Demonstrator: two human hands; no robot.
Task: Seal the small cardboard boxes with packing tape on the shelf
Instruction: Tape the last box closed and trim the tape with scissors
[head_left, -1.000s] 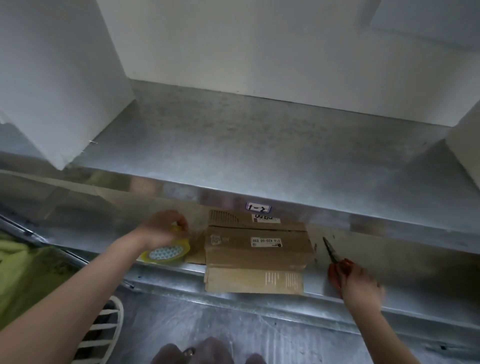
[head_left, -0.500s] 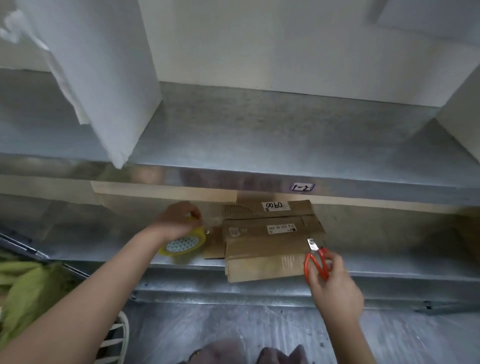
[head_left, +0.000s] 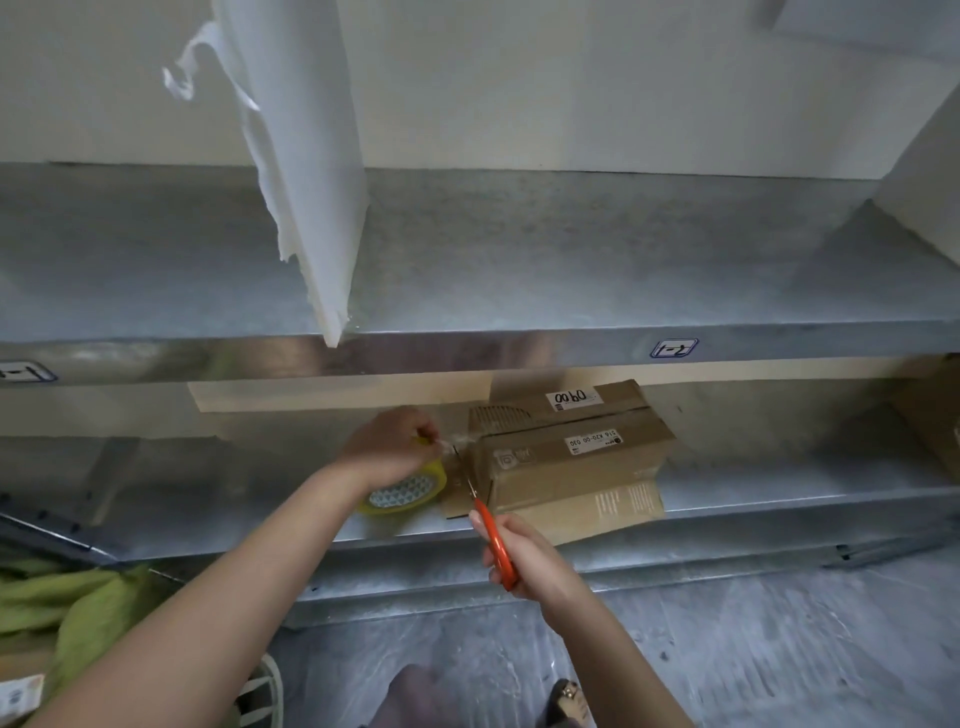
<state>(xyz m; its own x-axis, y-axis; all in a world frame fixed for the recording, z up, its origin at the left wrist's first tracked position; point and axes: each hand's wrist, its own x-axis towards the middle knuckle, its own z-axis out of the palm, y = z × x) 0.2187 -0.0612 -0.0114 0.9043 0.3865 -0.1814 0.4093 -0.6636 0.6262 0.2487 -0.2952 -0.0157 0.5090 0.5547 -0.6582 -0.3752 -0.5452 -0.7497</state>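
Head view: the step in hand looks like cutting the tape free after a strip has been laid on the front box (head_left: 571, 462). This box sits on the lower shelf (head_left: 779, 499), on a sheet of flat cardboard (head_left: 597, 512), with the rear box (head_left: 566, 402) touching it from behind. The left hand (head_left: 387, 447) curls round the yellow tape roll (head_left: 410, 491) just beside the box's left end, and its fingertips pinch a clear strand (head_left: 460, 440) that runs taut from the roll to that end. The right hand (head_left: 524, 556) grips the orange handles of the scissors (head_left: 496, 540); the blades reach up to the strand, though whether they are parted is too fine to tell.

The next move probably calls for closing the blades across the strand close to the box while the left hand holds tension, then smoothing the loose tail down.

The front box's long axis runs left to right, roughly along the shelf's front edge, its labelled top face up and its short left end facing the roll. The scissors point away from the person, tilted slightly left.
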